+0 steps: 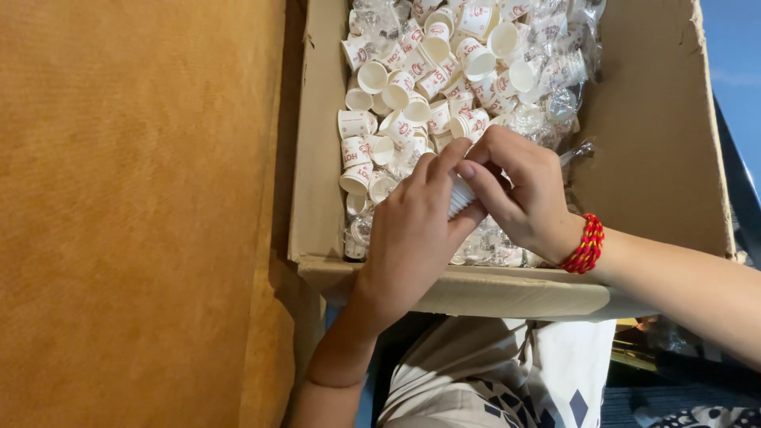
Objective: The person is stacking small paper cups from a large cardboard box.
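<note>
My left hand [412, 230] and my right hand [519, 190] meet over an open cardboard box [658, 143]. Between them they grip a short stack of small white paper cups [460, 196]; the left hand wraps its lower end and the right hand's fingers pinch its top. A red beaded bracelet [587, 244] circles my right wrist. Beneath and beyond the hands the box holds several loose small white cups with red print [396, 87] and crumpled clear plastic sleeves [555, 87].
A brown upholstered surface [135, 214] fills the left side, right against the box's left wall. The box's near flap [491, 293] lies over my lap, above a white patterned garment [491, 372]. Dark clutter sits at the lower right.
</note>
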